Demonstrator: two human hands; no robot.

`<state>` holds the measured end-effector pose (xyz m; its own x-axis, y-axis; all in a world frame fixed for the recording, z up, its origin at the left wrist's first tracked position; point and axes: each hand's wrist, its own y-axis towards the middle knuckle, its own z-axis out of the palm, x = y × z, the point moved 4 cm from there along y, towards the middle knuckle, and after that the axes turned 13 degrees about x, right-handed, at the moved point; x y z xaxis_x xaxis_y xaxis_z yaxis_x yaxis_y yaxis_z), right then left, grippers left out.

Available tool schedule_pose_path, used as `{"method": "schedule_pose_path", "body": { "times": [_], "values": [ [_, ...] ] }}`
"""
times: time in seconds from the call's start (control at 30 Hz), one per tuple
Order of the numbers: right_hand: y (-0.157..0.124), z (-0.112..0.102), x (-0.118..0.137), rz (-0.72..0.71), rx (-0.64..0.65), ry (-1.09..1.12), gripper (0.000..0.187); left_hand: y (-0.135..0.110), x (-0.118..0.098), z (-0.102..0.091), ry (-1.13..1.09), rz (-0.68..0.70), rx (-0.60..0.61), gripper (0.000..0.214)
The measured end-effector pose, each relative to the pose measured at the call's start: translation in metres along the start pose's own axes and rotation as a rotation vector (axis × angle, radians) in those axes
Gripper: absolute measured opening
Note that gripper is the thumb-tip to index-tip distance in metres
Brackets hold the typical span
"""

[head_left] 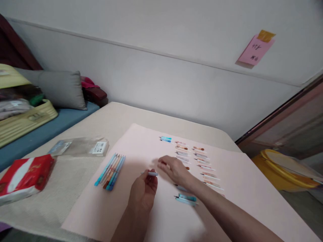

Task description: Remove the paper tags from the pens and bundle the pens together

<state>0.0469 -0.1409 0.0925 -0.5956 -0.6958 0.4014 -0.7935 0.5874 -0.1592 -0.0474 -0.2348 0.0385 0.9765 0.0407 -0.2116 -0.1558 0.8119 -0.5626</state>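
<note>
My left hand point(144, 190) is closed, palm up, with thumb and fingertips pinching a short, pale bluish pen piece point(152, 173) that lies level. Whether it is a cap or a barrel, I cannot make out. Just right of it, my right hand point(175, 169) hovers above the paper with curled fingers pressed together; anything inside them is hidden. To the left lies a bundle of blue and brown pens point(111, 171) side by side. Beyond and under my right arm, rows of slim pens and pen parts point(203, 155) run across the paper. Two teal ones point(186, 199) rest nearer me.
A large pale pink sheet point(101, 215) covers much of the cloth-topped table. At left are a clear plastic sleeve point(83, 147) and a red-and-white packet point(25, 176). A yellow bucket point(280, 171) stands at right on the floor. The wall bears a pink note point(255, 50).
</note>
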Motion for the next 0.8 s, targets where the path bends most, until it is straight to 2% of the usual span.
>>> {"method": "schedule_pose_path", "body": {
  "times": [0.1, 0.2, 0.3, 0.53, 0.8],
  "values": [
    [0.028, -0.009, -0.051, 0.312, -0.019, -0.213, 0.027, -0.004, -0.001, 0.004, -0.002, -0.007, -0.022, 0.007],
    [0.055, -0.009, -0.094, 0.463, -0.006, -0.253, 0.03, -0.006, -0.001, 0.008, -0.007, -0.011, -0.02, 0.007],
    [0.073, -0.004, -0.117, 0.558, 0.003, -0.282, 0.032, -0.006, -0.002, 0.009, -0.013, -0.012, -0.02, 0.006],
    [0.078, 0.005, -0.123, 0.592, -0.025, -0.341, 0.03, -0.008, -0.008, 0.012, 0.0, -0.014, -0.029, 0.005],
    [0.072, 0.013, -0.101, 0.525, -0.01, -0.31, 0.025, -0.006, -0.005, 0.01, -0.022, -0.006, -0.013, 0.005]
  ]
}}
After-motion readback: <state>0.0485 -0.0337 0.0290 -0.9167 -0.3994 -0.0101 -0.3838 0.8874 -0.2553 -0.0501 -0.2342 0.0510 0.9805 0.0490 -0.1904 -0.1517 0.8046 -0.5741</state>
